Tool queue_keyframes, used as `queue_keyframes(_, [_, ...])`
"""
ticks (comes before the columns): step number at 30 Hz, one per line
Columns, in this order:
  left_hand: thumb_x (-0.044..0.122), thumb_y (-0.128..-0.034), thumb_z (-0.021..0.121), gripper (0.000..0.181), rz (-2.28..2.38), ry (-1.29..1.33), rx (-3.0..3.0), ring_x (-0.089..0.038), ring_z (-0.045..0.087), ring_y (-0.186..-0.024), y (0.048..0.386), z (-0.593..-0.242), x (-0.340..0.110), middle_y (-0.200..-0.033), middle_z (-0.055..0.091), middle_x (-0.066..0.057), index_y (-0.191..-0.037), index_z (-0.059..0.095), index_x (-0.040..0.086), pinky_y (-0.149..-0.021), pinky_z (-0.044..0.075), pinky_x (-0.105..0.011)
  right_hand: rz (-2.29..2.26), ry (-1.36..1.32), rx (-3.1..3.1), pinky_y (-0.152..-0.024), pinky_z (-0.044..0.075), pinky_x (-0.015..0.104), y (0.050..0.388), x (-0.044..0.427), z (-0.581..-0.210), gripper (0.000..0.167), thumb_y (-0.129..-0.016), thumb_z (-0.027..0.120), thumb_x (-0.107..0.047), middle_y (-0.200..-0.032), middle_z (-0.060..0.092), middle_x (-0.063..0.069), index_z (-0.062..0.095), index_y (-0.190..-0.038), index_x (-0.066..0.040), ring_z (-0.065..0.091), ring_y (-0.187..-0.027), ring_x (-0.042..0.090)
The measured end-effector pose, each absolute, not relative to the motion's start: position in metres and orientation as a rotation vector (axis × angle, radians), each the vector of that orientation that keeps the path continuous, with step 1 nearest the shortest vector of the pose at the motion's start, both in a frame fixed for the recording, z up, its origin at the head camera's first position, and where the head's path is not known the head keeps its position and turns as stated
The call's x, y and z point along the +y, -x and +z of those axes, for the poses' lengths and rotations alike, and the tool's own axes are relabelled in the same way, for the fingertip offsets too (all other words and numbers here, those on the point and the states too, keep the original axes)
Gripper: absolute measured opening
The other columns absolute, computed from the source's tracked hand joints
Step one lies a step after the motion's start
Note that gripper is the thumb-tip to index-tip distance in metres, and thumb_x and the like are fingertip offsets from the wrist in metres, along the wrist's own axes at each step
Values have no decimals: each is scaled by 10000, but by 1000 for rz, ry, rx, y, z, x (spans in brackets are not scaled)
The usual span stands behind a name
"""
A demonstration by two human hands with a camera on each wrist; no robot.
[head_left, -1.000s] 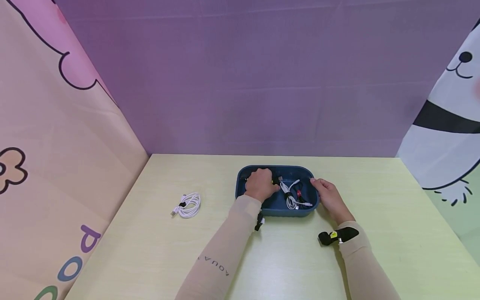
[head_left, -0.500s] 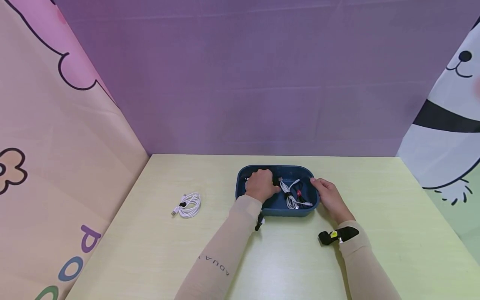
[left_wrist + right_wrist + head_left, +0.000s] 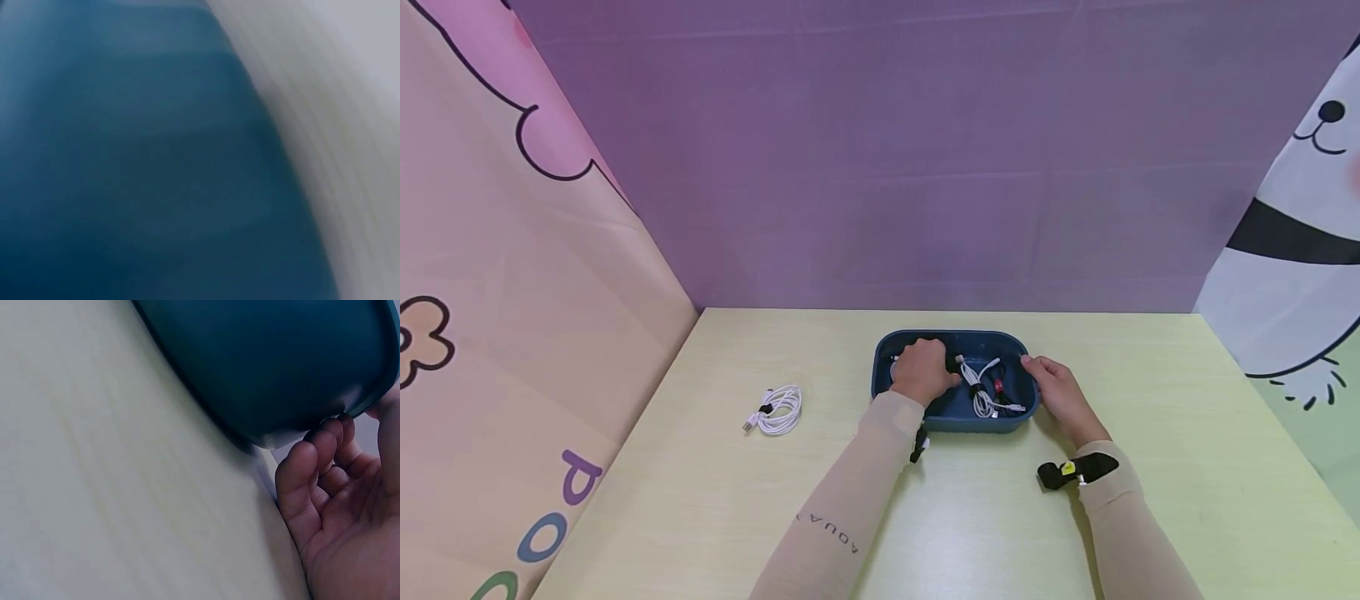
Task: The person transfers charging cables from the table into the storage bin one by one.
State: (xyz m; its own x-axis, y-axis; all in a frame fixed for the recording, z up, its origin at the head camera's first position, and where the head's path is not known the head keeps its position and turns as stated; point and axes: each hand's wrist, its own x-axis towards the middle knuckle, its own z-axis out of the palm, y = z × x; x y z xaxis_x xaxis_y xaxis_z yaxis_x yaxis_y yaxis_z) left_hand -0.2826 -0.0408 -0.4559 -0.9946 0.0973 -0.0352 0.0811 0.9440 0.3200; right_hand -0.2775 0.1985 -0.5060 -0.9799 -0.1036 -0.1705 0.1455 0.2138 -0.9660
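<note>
A dark blue plastic bin [image 3: 973,425] sits on the table in the head view. My left hand [image 3: 922,371] reaches down into its left half, knuckles up; the fingers and whatever they touch are hidden. Only the bin's outer wall [image 3: 187,156], blurred, fills the left wrist view. At the bin's right end my right hand [image 3: 1062,398] grips the rim, thumb on top and curled fingers [image 3: 299,472] against the outside wall. Inside lie a white bundled cable [image 3: 981,398] with a black tie and a dark cable [image 3: 999,388] with a red tie. Something white peeks out left of my left hand.
A coiled white USB cable [image 3: 781,411] with a black tie lies on the pale wooden table [image 3: 700,500], left of the bin. A purple cloth backdrop [image 3: 880,167] stands along the far edge, with printed cloths at both sides.
Both hands hold almost the same positions. A small dark and yellow patch beside my left hand inside the bin is no longer visible.
</note>
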Motion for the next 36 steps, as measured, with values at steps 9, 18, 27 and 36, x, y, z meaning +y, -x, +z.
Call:
queue_keyframes(9, [353, -906, 780, 315, 575, -158, 3054, -156, 583, -530, 279, -453, -45, -567, 524, 8, -703, 698, 126, -496, 425, -295, -1865, -26, 2299, -696, 406, 226, 279, 199, -509, 382, -1065, 489, -450, -751, 486, -97, 573, -991, -85, 483, -727, 75])
queue_keyframes(18, [344, -953, 719, 253, 686, -174, 3102, -112, 513, -470, 270, -442, -55, -753, 689, -13, -898, 746, 99, -455, 420, -249, -1853, -25, 2328, -681, 406, 227, 275, 201, -506, 378, -1058, 496, -469, -722, 482, -101, 569, -945, -116, 484, -701, 74])
queue_keyframes(27, [303, -950, 724, 266, 984, -186, 3154, -132, 595, -606, 257, -436, -80, -789, 716, -24, -1102, 762, 88, -579, 507, -297, -1835, -28, 2338, -697, 403, 230, 276, 203, -506, 403, -1065, 483, -462, -747, 487, -90, 577, -996, -76, 484, -735, 81])
queue_keyframes(36, [278, -942, 729, 209, 1129, -148, 3257, -154, 591, -628, 247, -432, -115, -792, 696, -24, -1048, 760, 99, -567, 465, -304, -1823, -31, 2323, -711, 411, 227, 271, 202, -500, 382, -1079, 472, -410, -759, 498, -76, 574, -1000, -50, 490, -745, 82])
